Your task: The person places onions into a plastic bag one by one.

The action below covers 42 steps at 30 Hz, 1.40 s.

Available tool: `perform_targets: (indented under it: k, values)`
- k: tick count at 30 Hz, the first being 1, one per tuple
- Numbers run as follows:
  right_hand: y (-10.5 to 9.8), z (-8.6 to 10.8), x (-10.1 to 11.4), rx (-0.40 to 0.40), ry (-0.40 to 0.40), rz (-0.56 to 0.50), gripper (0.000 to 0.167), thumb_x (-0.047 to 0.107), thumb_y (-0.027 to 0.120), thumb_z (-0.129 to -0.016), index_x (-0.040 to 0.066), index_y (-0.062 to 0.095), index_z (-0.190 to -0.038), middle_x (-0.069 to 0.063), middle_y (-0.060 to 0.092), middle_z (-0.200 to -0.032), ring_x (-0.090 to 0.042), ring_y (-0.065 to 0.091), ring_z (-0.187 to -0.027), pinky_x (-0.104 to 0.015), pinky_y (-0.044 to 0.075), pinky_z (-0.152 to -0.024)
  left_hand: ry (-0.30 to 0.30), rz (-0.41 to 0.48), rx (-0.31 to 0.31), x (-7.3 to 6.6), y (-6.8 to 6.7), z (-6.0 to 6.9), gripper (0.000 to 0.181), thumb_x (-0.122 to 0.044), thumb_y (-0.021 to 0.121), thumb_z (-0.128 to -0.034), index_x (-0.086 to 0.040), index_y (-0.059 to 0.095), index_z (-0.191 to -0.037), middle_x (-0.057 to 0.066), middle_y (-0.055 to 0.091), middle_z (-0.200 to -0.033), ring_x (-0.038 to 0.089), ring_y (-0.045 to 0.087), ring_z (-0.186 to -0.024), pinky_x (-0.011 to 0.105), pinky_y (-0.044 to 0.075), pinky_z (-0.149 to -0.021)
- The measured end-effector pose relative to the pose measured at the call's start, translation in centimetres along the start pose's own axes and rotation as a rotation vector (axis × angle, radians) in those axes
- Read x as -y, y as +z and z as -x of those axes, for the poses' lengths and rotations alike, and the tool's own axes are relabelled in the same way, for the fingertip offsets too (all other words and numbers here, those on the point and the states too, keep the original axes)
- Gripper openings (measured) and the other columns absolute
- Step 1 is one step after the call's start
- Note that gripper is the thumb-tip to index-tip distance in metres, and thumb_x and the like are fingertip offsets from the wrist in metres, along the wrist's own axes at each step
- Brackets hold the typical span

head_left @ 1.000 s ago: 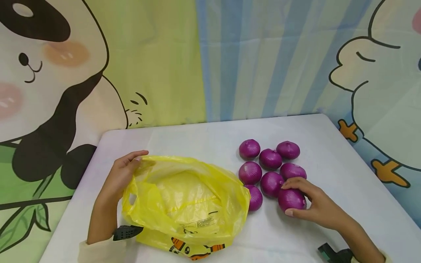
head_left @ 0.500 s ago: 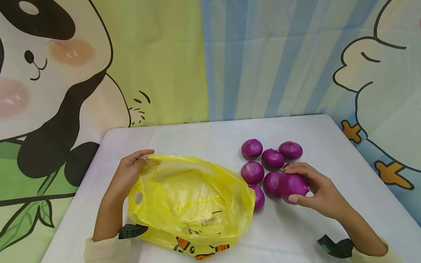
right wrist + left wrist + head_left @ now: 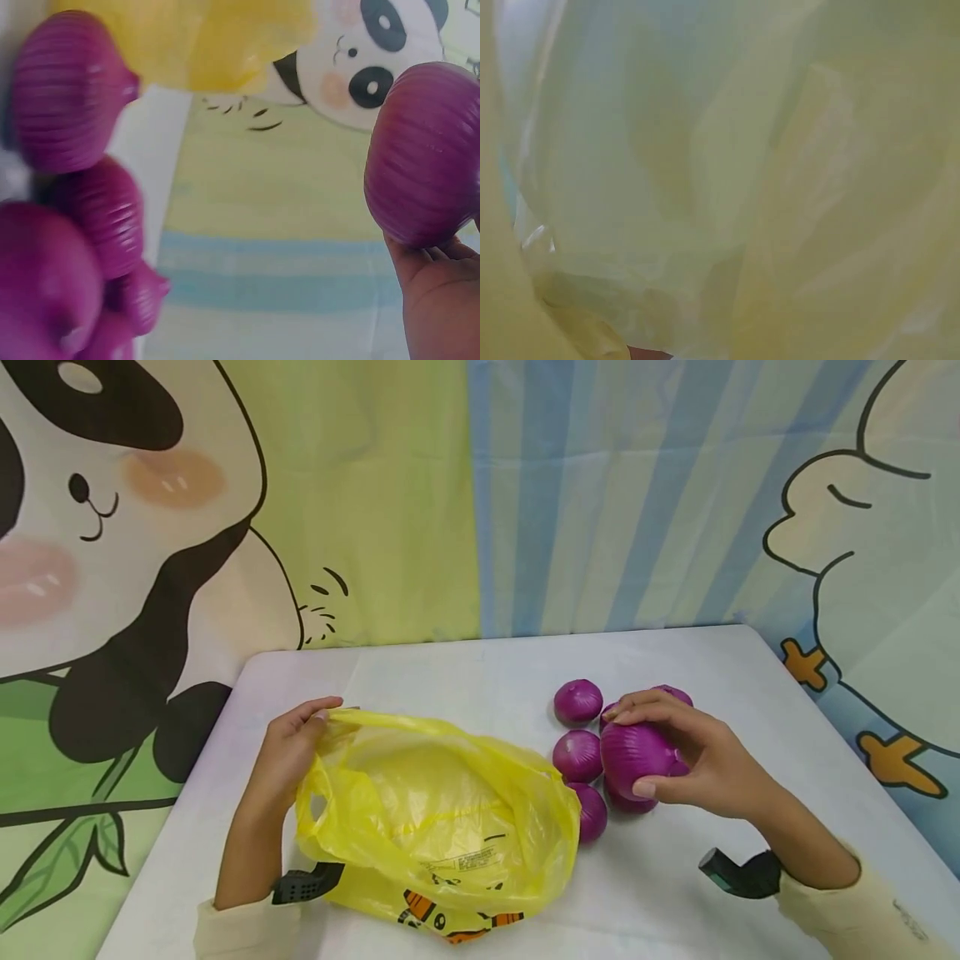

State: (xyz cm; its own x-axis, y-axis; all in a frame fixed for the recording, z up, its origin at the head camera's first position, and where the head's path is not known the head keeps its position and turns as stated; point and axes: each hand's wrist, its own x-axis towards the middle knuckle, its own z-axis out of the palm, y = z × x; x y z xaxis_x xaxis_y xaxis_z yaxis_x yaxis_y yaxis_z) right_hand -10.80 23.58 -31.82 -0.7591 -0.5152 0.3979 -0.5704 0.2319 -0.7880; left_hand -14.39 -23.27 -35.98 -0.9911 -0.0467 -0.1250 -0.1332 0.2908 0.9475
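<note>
My left hand pinches the rim of a yellow plastic bag at its upper left corner. The bag's mouth gapes toward the head camera, and its film fills the left wrist view. In my right hand is a purple onion, gripped between thumb and fingers above the other onions. The right wrist view shows this held onion at the right, with fingers behind it. Several more purple onions lie on the table right of the bag, among them one onion at the back; some are partly hidden by the right hand.
A white table bears everything. Behind it hangs a printed cloth with a panda and a white bird figure. One onion lies against the bag's right edge. A black wrist camera sits under the right forearm.
My right hand has lifted the onion off the table and carried it up and left over the others. The left hand keeps its hold on the bag; the head view has shifted slightly.
</note>
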Motion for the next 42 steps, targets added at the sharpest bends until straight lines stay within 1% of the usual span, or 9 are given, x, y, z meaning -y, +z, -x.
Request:
perform_targets:
  k: [3,7,11,15,21,30,33,38,42]
  values:
    - [0.3,-1.5,0.9,0.031,-0.058,-0.039,0.066,-0.011,0.083,-0.066,0.004,0.058,-0.125,-0.013,0.052,-0.129,-0.026,0.048,-0.120,-0.035,0.056,-0.076,0.000,-0.025,0.011,0.0,0.0,-0.1,0.045,-0.031,0.035,-0.1066,-0.007,0.048,-0.142,0.016,0.051,-0.132,0.018,0.059,-0.097,0.023,0.052,-0.078]
    - [0.7,-3.7,1.8,0.089,-0.098,-0.087,0.061,-0.008,0.082,-0.069,0.006,0.059,-0.124,-0.014,0.051,-0.130,-0.028,0.050,-0.118,-0.038,0.056,-0.077,0.016,-0.048,0.048,0.2,0.0,-0.2,0.044,-0.031,0.036,-0.1066,-0.007,0.048,-0.141,0.016,0.050,-0.131,0.020,0.060,-0.097,0.025,0.053,-0.078]
    - [1.1,-5.9,2.3,0.140,-0.133,-0.142,0.060,-0.009,0.080,-0.071,0.005,0.059,-0.124,-0.015,0.050,-0.129,-0.031,0.050,-0.117,-0.042,0.056,-0.077,0.029,-0.044,0.076,0.3,0.0,0.0,0.043,-0.030,0.037,-0.1067,-0.006,0.048,-0.141,0.017,0.050,-0.131,0.022,0.060,-0.100,0.025,0.052,-0.081]
    - [1.6,-7.8,2.3,0.164,-0.161,-0.198,0.057,-0.009,0.079,-0.074,0.003,0.058,-0.125,-0.015,0.050,-0.129,-0.034,0.050,-0.116,-0.045,0.056,-0.078,0.048,-0.054,0.097,0.4,0.1,0.1,0.048,-0.035,0.040,-0.1057,-0.004,0.049,-0.140,0.016,0.050,-0.136,0.023,0.057,-0.107,0.022,0.050,-0.084]
    - [2.7,-10.2,2.3,0.180,-0.143,-0.217,0.052,0.003,0.080,-0.079,0.005,0.058,-0.126,-0.010,0.050,-0.129,-0.032,0.053,-0.113,-0.046,0.056,-0.078,0.065,-0.066,0.103,0.5,0.3,0.0,0.056,-0.044,0.042,-0.1032,-0.002,0.050,-0.139,0.016,0.050,-0.136,0.023,0.056,-0.109,0.021,0.050,-0.084]
    - [5.3,-13.5,2.6,0.220,-0.130,-0.250,0.050,0.004,0.078,-0.081,0.004,0.058,-0.126,-0.009,0.051,-0.129,-0.028,0.056,-0.108,-0.044,0.055,-0.081,0.068,-0.057,0.105,0.4,0.2,0.3,0.055,-0.043,0.042,-0.1036,-0.001,0.050,-0.138,0.017,0.050,-0.136,0.023,0.056,-0.109,0.021,0.049,-0.085]
    - [6.1,-14.6,2.4,0.238,-0.104,-0.258,0.049,0.002,0.077,-0.081,0.004,0.058,-0.126,-0.008,0.052,-0.128,-0.027,0.057,-0.108,-0.043,0.055,-0.082,0.066,-0.050,0.105,0.3,0.3,0.4,0.055,-0.043,0.042,-0.1038,-0.001,0.050,-0.138,0.017,0.051,-0.135,0.023,0.057,-0.108,0.022,0.049,-0.085]
    - [7.4,-15.8,2.2,0.273,-0.060,-0.283,0.049,0.002,0.076,-0.081,0.005,0.058,-0.126,-0.007,0.052,-0.128,-0.026,0.057,-0.107,-0.042,0.054,-0.083,0.080,-0.039,0.117,0.2,0.5,0.3,0.053,-0.041,0.042,-0.1042,-0.001,0.050,-0.138,0.017,0.050,-0.136,0.025,0.056,-0.109,0.023,0.049,-0.086]
    - [8.4,-16.5,2.4,0.313,-0.066,-0.287,0.049,0.005,0.077,-0.082,0.008,0.058,-0.127,-0.005,0.053,-0.127,-0.025,0.058,-0.106,-0.042,0.054,-0.083,0.092,-0.053,0.120,0.3,0.5,0.1,0.052,-0.040,0.043,-0.1042,-0.001,0.050,-0.137,0.017,0.050,-0.137,0.027,0.054,-0.114,0.021,0.048,-0.088]
